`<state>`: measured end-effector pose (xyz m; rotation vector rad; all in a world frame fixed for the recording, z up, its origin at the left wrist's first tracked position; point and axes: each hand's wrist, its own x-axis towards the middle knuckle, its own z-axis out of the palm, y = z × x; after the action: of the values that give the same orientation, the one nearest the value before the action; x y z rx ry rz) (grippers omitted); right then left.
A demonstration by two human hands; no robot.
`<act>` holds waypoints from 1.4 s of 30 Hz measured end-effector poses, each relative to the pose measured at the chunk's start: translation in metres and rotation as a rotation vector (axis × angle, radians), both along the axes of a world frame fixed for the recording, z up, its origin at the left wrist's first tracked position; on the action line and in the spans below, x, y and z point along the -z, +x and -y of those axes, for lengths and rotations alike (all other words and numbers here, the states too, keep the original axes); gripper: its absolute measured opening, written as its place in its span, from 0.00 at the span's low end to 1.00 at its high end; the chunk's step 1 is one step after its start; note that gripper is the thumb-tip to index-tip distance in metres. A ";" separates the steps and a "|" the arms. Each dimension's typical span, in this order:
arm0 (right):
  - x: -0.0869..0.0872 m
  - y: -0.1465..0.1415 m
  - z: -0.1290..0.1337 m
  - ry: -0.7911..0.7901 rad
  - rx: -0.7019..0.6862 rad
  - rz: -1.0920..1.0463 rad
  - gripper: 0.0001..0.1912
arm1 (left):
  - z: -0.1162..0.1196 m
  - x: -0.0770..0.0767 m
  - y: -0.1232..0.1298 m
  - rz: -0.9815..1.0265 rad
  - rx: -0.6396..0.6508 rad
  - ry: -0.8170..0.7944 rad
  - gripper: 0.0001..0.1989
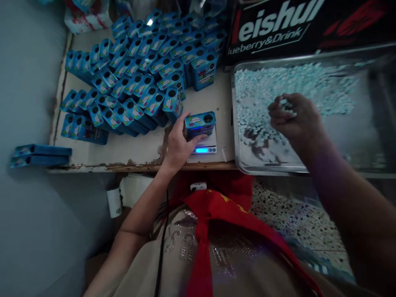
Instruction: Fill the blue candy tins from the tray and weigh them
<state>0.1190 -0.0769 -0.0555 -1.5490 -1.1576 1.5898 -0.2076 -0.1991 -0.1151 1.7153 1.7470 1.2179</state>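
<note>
My left hand (181,142) is wrapped round the side of a blue candy box (200,120), its thumb along the near face. That box stands on a small digital scale (206,149) with a lit blue display. Over the metal tray (241,168), my right hand (292,113) is curled round several small pale tablets that show between its fingers. More pale blue tablets (272,82) are spread across the tray. Rows of similar blue boxes (133,82), each with a dark round spot on top, stand to the left of the scale.
A black carton with white lettering (278,24) rises behind the tray. Two flat blue boxes (41,155) lie at the far left, by the grey wall. The table's worn front edge (139,168) runs before my body. A white cylinder (114,203) is below it.
</note>
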 end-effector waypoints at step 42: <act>0.019 0.022 0.015 0.404 0.350 -0.120 0.23 | -0.032 -0.021 0.008 0.573 0.168 -0.035 0.30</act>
<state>0.1406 -0.0922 -0.0747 -1.2864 -1.0015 1.1210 -0.2000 -0.1675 -0.0943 1.2861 1.2490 1.4121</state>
